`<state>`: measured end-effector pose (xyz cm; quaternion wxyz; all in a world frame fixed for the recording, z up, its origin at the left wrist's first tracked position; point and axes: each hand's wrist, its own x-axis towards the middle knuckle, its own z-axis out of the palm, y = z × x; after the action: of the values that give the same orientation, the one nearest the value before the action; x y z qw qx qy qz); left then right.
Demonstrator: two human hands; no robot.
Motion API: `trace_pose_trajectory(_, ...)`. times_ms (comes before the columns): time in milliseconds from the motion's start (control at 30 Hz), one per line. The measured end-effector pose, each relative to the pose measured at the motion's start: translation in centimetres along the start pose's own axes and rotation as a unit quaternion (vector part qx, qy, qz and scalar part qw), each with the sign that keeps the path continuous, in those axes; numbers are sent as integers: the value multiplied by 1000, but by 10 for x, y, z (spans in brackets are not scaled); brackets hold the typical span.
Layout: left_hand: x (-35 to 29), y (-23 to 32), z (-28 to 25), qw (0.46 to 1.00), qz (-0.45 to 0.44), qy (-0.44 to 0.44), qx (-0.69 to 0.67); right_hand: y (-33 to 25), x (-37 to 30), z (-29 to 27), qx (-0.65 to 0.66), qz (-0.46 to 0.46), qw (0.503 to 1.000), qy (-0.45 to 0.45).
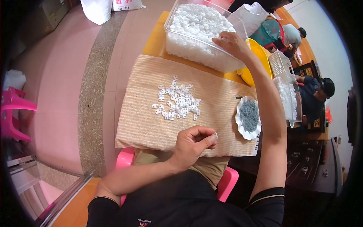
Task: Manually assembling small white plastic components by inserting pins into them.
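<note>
Small white plastic piece (215,134) pinched in left grip (194,143), close over striped cloth (143,113), heap of pieces (177,103) just beyond. Right grip (231,43) curled loosely over clear bin (196,53) rim; whether grasping anything, cannot tell.

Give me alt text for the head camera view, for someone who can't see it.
Seen from above, a seated person's left hand pinches a small white plastic piece over a striped cloth, while the right hand reaches into a clear bin of them. A pile of white pieces and a dish of grey bits lie on the cloth.
</note>
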<state>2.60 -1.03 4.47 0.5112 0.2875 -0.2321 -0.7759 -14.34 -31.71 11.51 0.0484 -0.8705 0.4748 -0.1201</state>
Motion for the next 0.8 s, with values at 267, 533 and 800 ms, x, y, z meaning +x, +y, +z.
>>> trace_pose_trajectory(267,1,-4,-2,1000,10,2,7,-6,-5,-8,-66,-45,997,23)
trace_pose_trajectory(533,3,-6,-4,1000,23,-7,-13,-27,-42,-34,-235,-80,962,118)
trace_pose_trajectory(800,2,-12,-3,1000,8,7,-9,-67,-142,62,17,4,997,76)
